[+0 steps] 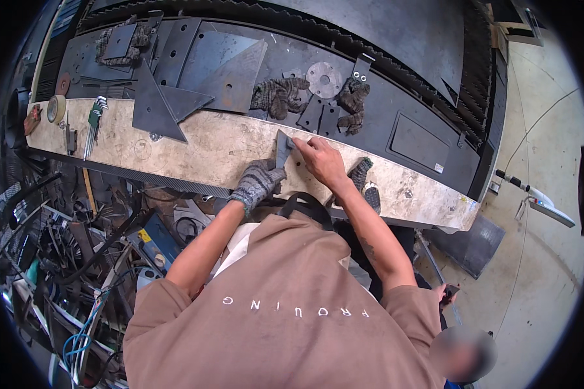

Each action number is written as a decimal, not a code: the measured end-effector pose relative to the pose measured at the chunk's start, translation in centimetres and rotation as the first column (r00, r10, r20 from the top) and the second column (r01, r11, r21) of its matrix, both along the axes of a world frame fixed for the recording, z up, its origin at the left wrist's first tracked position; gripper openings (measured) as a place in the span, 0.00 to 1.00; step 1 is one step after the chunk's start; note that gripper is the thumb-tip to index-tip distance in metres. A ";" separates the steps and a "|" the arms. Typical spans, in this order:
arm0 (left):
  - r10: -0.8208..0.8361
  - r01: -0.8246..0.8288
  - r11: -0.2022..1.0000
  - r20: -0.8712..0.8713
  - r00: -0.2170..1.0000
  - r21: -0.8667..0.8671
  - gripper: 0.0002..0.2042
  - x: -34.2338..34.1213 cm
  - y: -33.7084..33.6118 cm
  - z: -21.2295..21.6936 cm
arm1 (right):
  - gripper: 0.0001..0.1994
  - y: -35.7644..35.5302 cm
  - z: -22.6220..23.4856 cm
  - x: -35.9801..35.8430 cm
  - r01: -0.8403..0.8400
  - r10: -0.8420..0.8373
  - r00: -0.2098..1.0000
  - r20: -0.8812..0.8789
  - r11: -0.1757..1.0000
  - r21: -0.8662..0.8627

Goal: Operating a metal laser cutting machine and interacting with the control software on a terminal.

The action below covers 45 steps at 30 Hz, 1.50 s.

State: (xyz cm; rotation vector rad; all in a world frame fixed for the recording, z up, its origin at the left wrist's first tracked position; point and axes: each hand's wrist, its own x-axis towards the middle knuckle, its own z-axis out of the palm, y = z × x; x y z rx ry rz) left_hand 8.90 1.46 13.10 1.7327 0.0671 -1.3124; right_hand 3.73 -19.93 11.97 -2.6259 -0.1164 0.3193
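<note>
I have one view only, a fisheye worn on the head, looking steeply down over the person's shoulders at the workbench [194, 152] close below. Edges bow toward the rim; floor [545, 259] shows on the right.

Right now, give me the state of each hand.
Left hand: in a grey knit glove, closed on the small dark metal plate.
Right hand: bare, fingers resting open on the plate's edge.

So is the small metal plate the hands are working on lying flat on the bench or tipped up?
Tipped up. The small metal plate stands on edge on the bench, gripped by the gloved left hand, with the bare right hand touching its top.
</note>
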 end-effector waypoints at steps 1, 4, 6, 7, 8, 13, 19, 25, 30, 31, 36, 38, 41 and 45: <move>0.039 -0.039 0.999 -0.088 0.995 0.007 0.16 0.1 -0.1 0.5 | 0.27 -0.3 -0.5 0.1 0.048 -0.048 0.999 -0.005 0.998 -0.035; 0.108 -0.110 0.994 -0.112 0.988 -0.010 0.17 0.2 -0.1 0.7 | 0.22 -0.6 -0.6 0.5 0.125 -0.128 0.991 -0.037 0.990 -0.063; 0.192 -0.194 0.981 -0.154 0.969 0.004 0.15 0.6 -0.2 0.6 | 0.19 -0.5 -0.8 0.1 0.305 -0.303 0.952 -0.043 0.948 0.092; 0.233 -0.240 0.971 -0.195 0.953 -0.015 0.14 0.8 0.2 0.2 | 0.18 -0.2 0.0 0.0 0.415 -0.393 0.902 -0.178 0.903 0.109; 0.271 -0.286 0.958 -0.235 0.933 -0.033 0.14 1.0 0.5 0.0 | 0.18 -0.2 -0.4 -0.7 0.415 -0.393 0.903 -0.173 0.903 0.112; 0.338 -0.589 0.754 -0.597 0.727 -0.291 0.10 1.4 0.5 4.8 | 0.20 -2.4 -2.6 -5.3 0.694 -0.648 0.719 -0.251 0.650 0.310; 0.024 -0.704 0.471 -0.790 0.613 -0.532 0.10 0.4 1.1 10.2 | 0.14 -1.0 -1.8 -7.4 0.566 -0.602 0.781 0.169 0.795 0.217; -0.163 -0.658 0.296 -0.715 0.680 -0.693 0.15 -1.4 1.3 13.8 | 0.11 0.5 0.0 -9.6 0.631 -0.676 0.735 -0.040 0.662 0.404; -0.154 -0.627 0.236 -0.665 0.730 -0.743 0.23 -2.0 1.8 16.7 | 0.10 1.4 0.1 -11.8 0.621 -0.671 0.734 -0.102 0.603 0.501; -0.159 -0.610 0.232 -0.649 0.744 -0.757 0.25 -1.9 1.8 17.0 | 0.10 1.3 0.3 -12.2 0.630 -0.680 0.724 -0.116 0.584 0.512; 0.142 -0.243 0.552 -0.196 0.970 -0.798 0.24 -1.6 1.3 18.2 | 0.10 -0.4 -0.1 -14.6 0.684 -0.757 0.646 -0.098 0.518 0.513; 0.273 -0.110 0.680 0.111 0.955 -0.725 0.23 -1.6 1.0 18.2 | 0.11 -2.1 -0.4 -15.5 0.699 -0.813 0.582 -0.026 0.484 0.526; 0.346 -0.134 0.670 0.148 0.926 -0.730 0.24 -2.0 1.5 17.1 | 0.13 -5.4 0.3 -17.0 0.822 -0.864 0.465 0.193 0.502 0.268; 0.416 -0.400 0.698 -0.117 0.902 -0.595 0.25 -1.9 0.3 17.3 | 0.25 -10.3 -0.6 -21.0 0.870 -0.844 0.477 0.244 0.493 0.005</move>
